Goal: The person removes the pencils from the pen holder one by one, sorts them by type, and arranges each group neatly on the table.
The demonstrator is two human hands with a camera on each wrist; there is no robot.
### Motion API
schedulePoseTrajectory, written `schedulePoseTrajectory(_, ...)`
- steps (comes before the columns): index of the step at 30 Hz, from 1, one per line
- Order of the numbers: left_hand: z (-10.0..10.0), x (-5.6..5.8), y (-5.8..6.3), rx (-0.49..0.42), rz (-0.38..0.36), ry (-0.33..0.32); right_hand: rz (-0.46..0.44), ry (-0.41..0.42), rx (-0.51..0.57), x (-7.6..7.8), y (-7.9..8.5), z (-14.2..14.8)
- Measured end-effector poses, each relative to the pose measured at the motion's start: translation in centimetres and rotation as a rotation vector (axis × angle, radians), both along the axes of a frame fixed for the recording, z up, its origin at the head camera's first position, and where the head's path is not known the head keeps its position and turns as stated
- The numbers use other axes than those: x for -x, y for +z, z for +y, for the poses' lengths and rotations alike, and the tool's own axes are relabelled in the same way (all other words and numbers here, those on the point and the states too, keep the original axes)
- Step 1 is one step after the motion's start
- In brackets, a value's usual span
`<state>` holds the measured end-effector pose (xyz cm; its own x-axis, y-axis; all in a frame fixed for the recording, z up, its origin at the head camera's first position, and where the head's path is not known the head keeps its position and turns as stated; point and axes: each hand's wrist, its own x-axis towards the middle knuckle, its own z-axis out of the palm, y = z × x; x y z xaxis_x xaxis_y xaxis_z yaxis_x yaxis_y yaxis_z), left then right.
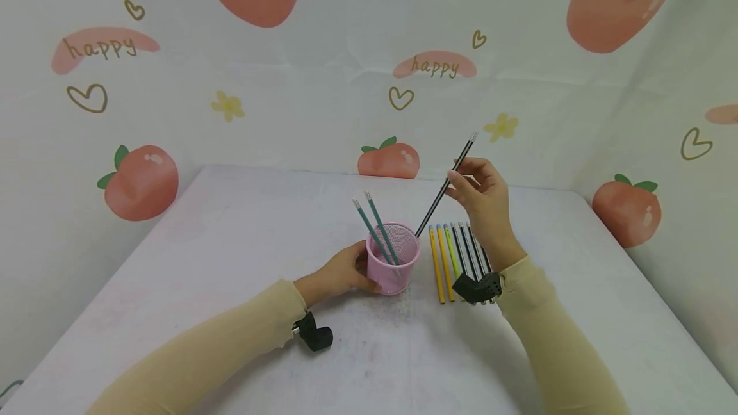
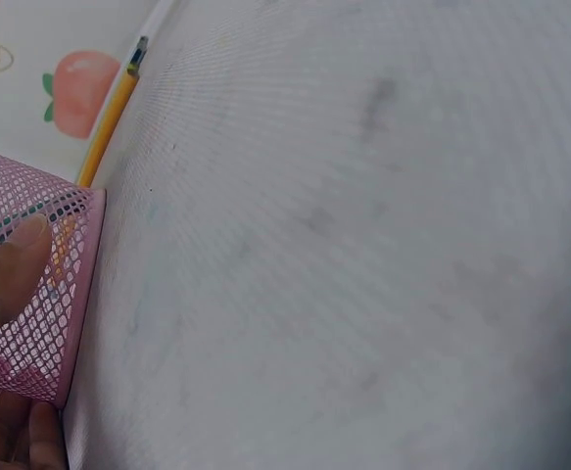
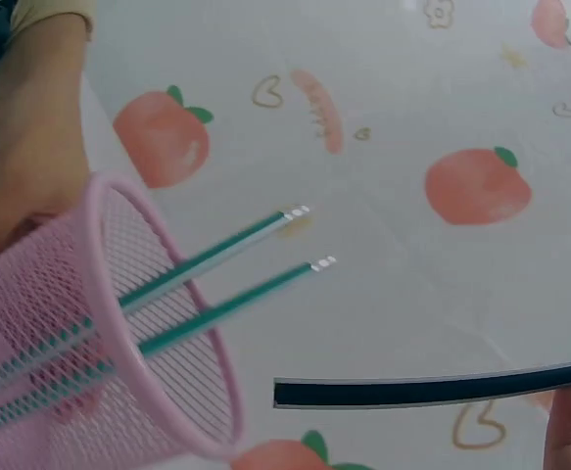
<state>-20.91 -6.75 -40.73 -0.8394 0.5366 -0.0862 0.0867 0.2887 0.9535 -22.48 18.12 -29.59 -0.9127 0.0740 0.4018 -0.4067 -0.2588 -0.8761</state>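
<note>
A pink mesh pencil cup stands on the table, and my left hand grips it from its left side. In the left wrist view the thumb presses the mesh. Two green pencils lean inside the cup with their upper ends above the rim. My right hand pinches a black-and-silver striped pencil, tilted, its lower end by the cup's right rim. The right wrist view shows that end outside the cup opening, apart from the rim.
Right of the cup lies a row of pencils: yellow ones, a lime green one and several black striped ones, partly hidden by the right wrist. A white backdrop with peach prints rises behind the white table.
</note>
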Motion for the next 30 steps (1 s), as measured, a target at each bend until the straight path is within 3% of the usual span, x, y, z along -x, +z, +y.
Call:
schedulePoseTrajectory(10, 0.1, 0.2, -0.1, -0.006, -0.027, 0.011, -0.034, -0.004, 0.042, 0.0, 0.7, 4.4)
schedulePoseTrajectory(18, 0.1, 0.2, -0.2, -0.005, -0.019, 0.009, -0.106, -0.007, -0.031, 0.1, -0.5, 7.7)
schedulePoseTrajectory(30, 0.0, 0.0, -0.2, 0.010, -0.026, 0.020, -0.325, -0.099, -0.223, 0.7, -3.2, 11.0)
